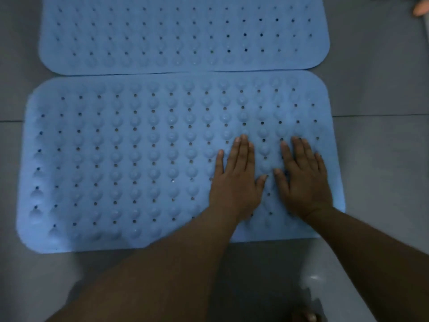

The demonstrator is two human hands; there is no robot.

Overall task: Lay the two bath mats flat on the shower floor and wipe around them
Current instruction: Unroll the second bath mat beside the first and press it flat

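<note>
Two light blue bath mats with rows of round bumps and small holes lie flat on the grey tiled floor, edge to edge. The near mat (130,163) fills the middle of the view. The far mat (181,31) lies just beyond it, touching along the long edge. My left hand (236,180) presses flat on the right part of the near mat, fingers straight and together. My right hand (304,180) presses flat beside it, fingers straight and slightly spread. Neither hand holds anything.
Grey floor tiles (380,94) surround the mats, with a grout line running left to right. A toe (310,317) shows at the bottom edge and a bit of skin (421,8) at the top right corner.
</note>
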